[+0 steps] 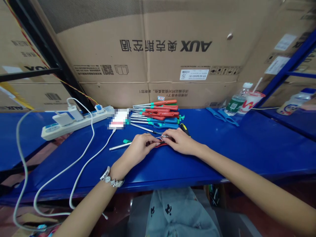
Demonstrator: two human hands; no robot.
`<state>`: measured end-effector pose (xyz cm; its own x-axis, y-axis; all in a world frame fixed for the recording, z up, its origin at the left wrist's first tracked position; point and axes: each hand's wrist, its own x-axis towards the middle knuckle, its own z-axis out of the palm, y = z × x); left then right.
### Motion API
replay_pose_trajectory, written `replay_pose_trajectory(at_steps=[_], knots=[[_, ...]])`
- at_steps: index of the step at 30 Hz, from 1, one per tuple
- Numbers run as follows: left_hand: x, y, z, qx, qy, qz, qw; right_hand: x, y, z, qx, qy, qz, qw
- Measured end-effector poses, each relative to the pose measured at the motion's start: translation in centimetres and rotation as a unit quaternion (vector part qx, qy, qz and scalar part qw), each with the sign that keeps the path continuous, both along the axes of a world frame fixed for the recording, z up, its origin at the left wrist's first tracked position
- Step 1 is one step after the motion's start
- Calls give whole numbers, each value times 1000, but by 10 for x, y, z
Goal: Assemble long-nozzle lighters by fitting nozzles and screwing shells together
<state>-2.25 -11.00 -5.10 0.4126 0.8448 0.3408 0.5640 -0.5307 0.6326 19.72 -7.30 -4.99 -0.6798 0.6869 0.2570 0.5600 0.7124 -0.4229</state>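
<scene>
Both hands, left [144,146] and right [181,141], pinch small parts over a red handle [161,144] on the bench [222,158], and uneven fingertip pressure could spring a tiny piece loose!

Wearing 1 shiny silver bracelet [111,179] on the left wrist [118,170], and soft-looking blue-grey clothes [182,214] with 2 little black patches [168,209].

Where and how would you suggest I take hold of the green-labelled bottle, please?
I'd grip the bottle around its label, coming from the left, above the flat blue pieces: it stands upright, and the cup crowds its right side.
</scene>
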Motion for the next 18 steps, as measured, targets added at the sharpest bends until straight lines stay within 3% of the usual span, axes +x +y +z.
replay_pose_trajectory(at_steps=[18], knots=[[-8, 7, -5, 92, 102, -65, 988, -4, -9, -1, 73, -78, -29, 994]])
